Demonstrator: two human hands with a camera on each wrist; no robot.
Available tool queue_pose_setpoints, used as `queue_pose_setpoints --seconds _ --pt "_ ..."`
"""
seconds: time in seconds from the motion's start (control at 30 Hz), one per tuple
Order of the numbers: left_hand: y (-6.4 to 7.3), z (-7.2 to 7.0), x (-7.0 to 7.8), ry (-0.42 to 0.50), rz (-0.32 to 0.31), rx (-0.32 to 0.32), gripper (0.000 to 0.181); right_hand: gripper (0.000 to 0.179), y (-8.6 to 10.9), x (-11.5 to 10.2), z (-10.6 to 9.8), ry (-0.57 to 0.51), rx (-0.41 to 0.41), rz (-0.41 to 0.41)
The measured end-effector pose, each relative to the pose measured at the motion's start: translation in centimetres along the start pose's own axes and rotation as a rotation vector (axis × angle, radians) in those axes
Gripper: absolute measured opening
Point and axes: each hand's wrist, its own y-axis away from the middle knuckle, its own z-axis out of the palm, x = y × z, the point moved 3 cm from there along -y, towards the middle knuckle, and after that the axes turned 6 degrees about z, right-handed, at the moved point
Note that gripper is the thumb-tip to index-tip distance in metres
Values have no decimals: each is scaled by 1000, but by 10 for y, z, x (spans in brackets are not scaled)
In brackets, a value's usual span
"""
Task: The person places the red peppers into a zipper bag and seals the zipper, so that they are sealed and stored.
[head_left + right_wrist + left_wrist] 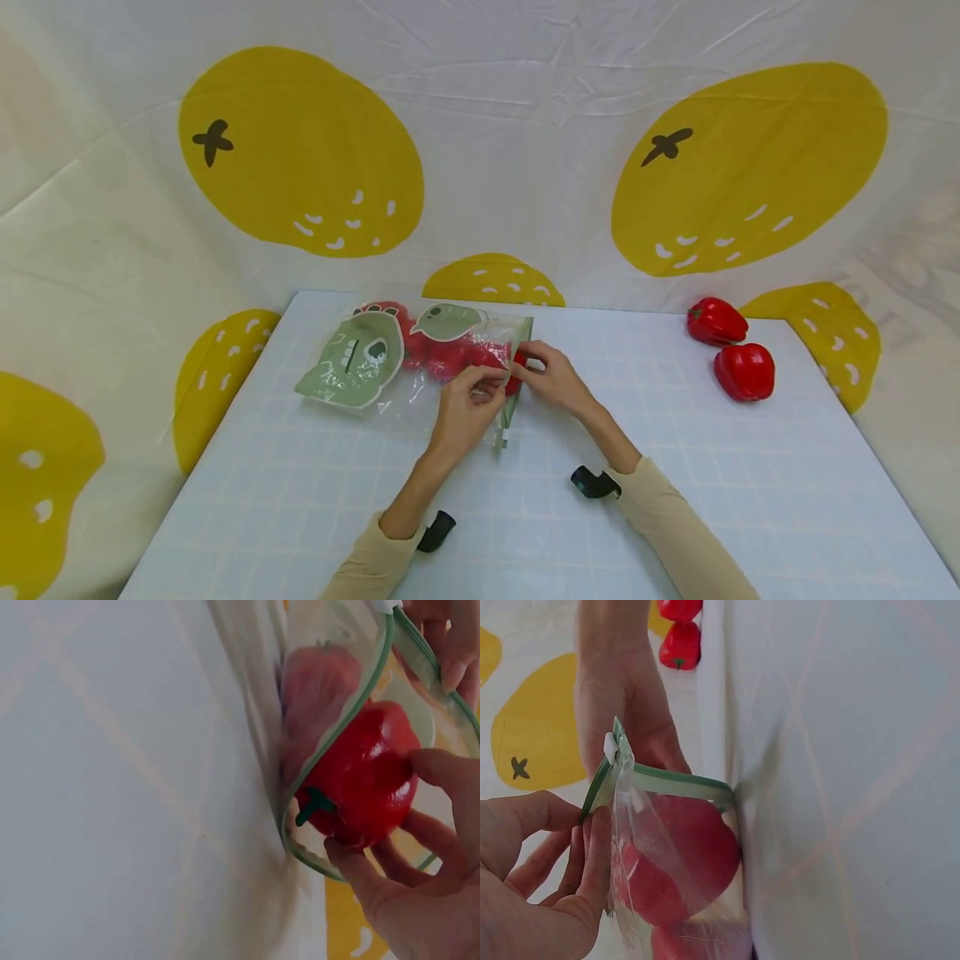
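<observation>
A clear zip bag [405, 400] with green cartoon prints lies on the table, several red bell peppers [446, 357] inside it. Its green-edged mouth faces right and gapes apart in the right wrist view. My left hand [468, 408] pinches the upper edge of that mouth between thumb and fingers, as the left wrist view shows. At the opening, my right hand [420, 877] holds a glossy red bell pepper [367, 776] with a green stem, fingers and thumb around it. This pepper sits partly within the mouth, beside another pepper [319, 690] seen through the plastic.
Two more red bell peppers, one farther back [716, 322] and one nearer [744, 372], lie at the table's back right. The table [675, 500] has a pale checked cover. Behind it hangs a white cloth [517, 167] printed with yellow fruit.
</observation>
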Motion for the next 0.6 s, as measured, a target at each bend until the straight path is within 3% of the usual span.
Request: queue_pose_setpoints --seconds 0.17,0.33,0.6 --pt "0 0 1 -3 12 3 21 42 -1 0 -4 0 -42 -12" --pt "1 0 1 4 19 2 22 50 -3 3 -6 -18 52 33" --pt "0 0 2 10 29 4 20 45 -8 -3 -1 5 204 19"
